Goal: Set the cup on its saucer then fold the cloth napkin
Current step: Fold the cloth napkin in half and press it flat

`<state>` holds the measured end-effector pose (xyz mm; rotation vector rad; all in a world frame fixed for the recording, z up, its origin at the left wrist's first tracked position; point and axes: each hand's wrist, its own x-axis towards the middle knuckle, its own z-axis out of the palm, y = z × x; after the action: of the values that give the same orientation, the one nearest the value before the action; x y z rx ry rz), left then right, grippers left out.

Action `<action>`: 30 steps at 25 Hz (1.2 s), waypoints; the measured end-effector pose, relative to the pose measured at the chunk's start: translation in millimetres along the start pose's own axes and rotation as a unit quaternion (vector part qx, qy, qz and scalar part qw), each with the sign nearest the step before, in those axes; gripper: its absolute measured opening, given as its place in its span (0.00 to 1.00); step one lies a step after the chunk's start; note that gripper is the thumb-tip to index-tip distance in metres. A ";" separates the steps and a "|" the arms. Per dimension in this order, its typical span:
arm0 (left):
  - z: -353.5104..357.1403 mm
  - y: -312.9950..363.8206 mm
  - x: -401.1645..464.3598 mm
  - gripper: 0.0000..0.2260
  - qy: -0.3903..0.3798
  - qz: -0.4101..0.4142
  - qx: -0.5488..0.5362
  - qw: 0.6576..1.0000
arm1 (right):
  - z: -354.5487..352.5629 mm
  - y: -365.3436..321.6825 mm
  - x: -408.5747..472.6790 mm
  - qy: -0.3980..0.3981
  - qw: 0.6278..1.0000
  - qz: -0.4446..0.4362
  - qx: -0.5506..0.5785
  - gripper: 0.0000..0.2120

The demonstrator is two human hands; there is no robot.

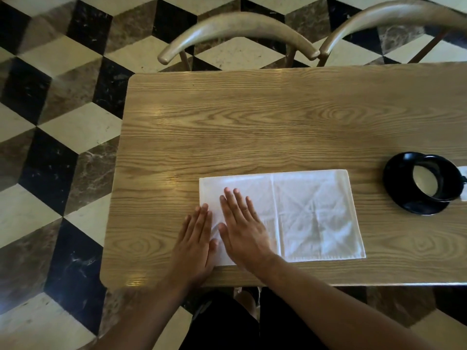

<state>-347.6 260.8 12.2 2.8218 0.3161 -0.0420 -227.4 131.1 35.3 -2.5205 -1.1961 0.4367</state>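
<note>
A white cloth napkin (pixel 310 213) lies flat on the wooden table (pixel 252 122) as a wide rectangle with a crease down its middle. My left hand (pixel 195 242) rests palm down on the napkin's left edge, fingers straight and together. My right hand (pixel 241 224) lies flat beside it on the napkin's left half. Neither hand holds anything. At the right, a black cup (pixel 436 179) with a pale inside stands on a black saucer (pixel 396 184).
Two curved wooden chair backs (pixel 235 29) (pixel 394 16) stand at the table's far side. A small white object (pixel 463 184) shows just right of the cup at the frame edge. The floor is black, cream and brown tile. My dark-clothed legs are below the near table edge.
</note>
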 end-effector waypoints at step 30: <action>10.3 0.4 -1.0 0.33 -0.028 -0.023 0.096 0.995 | -41.0 164.6 -91.4 0.057 0.979 0.197 0.004 0.32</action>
<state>-348.4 257.2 2.5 2.9959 0.3829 -0.1682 -152.7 -45.6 17.9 -2.7342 -0.6488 0.3792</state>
